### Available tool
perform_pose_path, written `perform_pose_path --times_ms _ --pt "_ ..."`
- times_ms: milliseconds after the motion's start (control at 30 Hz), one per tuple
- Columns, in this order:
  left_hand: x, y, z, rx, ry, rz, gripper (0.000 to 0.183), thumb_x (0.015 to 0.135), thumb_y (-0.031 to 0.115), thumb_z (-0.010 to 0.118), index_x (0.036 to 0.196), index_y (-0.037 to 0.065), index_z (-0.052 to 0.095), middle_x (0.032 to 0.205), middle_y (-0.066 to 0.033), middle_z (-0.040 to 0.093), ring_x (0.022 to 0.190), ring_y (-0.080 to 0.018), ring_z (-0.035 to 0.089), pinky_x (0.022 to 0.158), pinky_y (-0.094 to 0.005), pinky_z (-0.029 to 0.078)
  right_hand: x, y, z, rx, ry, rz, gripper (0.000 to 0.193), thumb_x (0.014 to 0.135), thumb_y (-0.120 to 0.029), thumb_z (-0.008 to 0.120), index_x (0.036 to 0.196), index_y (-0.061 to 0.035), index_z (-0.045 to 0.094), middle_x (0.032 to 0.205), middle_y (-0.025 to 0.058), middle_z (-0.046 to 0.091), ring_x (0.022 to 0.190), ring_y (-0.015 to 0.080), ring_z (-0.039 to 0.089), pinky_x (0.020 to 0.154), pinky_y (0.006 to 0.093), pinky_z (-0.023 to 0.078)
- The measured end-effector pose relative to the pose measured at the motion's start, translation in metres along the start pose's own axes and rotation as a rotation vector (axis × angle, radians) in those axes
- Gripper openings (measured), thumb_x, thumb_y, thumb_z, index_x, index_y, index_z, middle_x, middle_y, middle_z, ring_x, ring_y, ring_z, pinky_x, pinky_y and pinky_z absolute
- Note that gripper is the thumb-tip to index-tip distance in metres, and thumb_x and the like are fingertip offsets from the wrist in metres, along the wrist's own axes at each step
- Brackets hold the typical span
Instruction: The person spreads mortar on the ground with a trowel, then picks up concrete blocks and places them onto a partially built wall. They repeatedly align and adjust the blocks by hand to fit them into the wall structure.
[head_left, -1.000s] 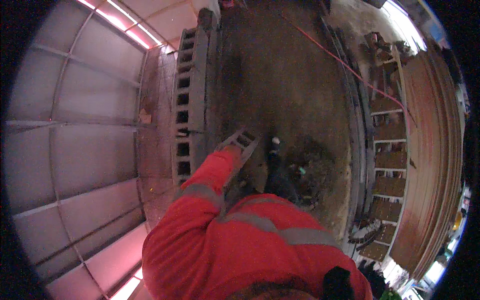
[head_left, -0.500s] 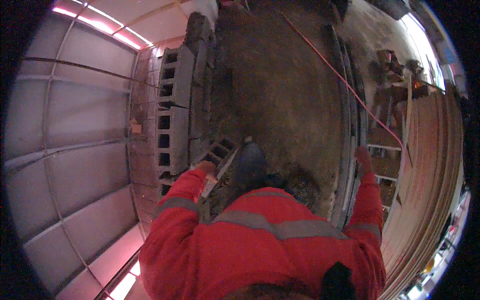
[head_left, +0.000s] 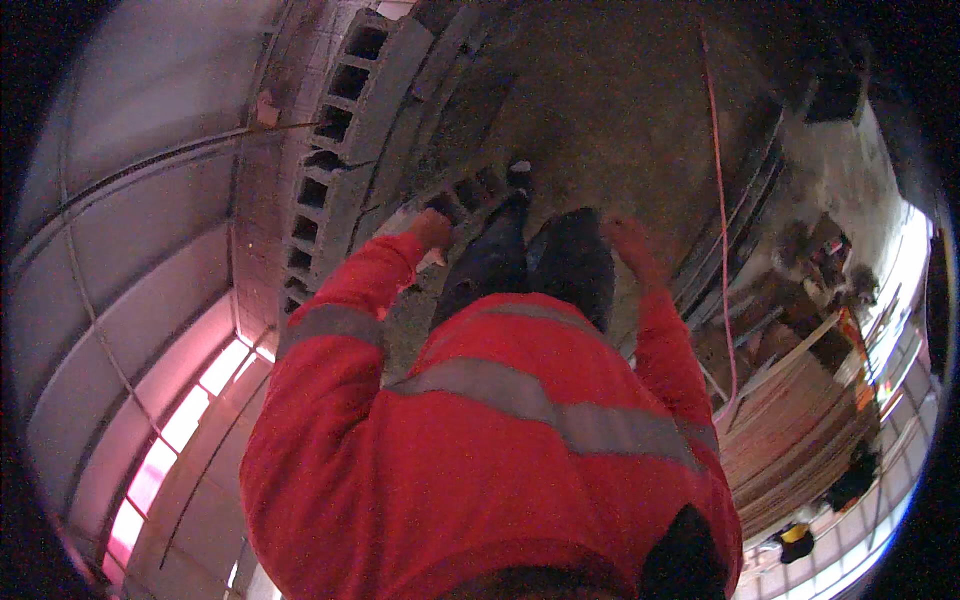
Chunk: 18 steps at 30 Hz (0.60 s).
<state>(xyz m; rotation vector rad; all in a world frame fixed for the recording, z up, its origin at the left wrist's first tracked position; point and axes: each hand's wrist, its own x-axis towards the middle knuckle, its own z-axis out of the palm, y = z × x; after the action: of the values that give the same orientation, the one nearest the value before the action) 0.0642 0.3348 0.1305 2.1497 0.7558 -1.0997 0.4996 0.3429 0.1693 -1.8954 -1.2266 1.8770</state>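
Note:
My left hand [head_left: 433,232] grips the near end of a grey hollow concrete block [head_left: 468,196]. The block slants beside my left leg, its cavities facing up. My right hand [head_left: 630,242] is beside my right knee with nothing visible in it. Its fingers look loosely apart, though the picture is dim there. Close by on the left runs a row of stacked concrete blocks [head_left: 312,192] with their hollow openings showing.
A framed panel wall [head_left: 150,270] stands left of the block row. Dark floor [head_left: 600,110] lies ahead. A pink hose [head_left: 718,170] runs along the right, near long dark rails [head_left: 745,190]. Stacked boards [head_left: 800,430] lie at the lower right.
My view has turned right. My right hand has come in from the rails on the right to beside my knee. My left hand keeps hold of the concrete block.

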Motion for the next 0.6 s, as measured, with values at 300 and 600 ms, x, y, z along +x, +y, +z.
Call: perform_pose_path --times_ms 300,600 --pt "-0.008 0.017 -0.280 -0.130 0.085 -0.144 0.048 0.046 0.041 0.082 0.078 0.007 0.071 0.081 -0.0084 0.067 0.082 -0.0280 0.061 0.084 -0.0319 0.044 0.247 -0.125 -0.022 -0.514 -0.293 -0.286 0.048 0.080 -0.042 0.062 0.108 -0.0044 0.061 0.097 0.0131 0.064 0.088 0.0200 0.060 0.079 0.0331 0.046" --pt "-0.039 0.017 -0.475 -0.249 0.089 -0.040 0.037 0.049 0.032 0.077 0.076 0.007 0.069 0.075 -0.0092 0.066 0.073 -0.0271 0.061 0.071 -0.0350 0.047 0.266 -0.242 -0.136 -0.066 -0.875 -0.145 0.040 0.078 -0.029 0.062 0.107 -0.0020 0.060 0.092 0.0057 0.063 0.078 0.0178 0.057 0.069 0.0343 0.047"
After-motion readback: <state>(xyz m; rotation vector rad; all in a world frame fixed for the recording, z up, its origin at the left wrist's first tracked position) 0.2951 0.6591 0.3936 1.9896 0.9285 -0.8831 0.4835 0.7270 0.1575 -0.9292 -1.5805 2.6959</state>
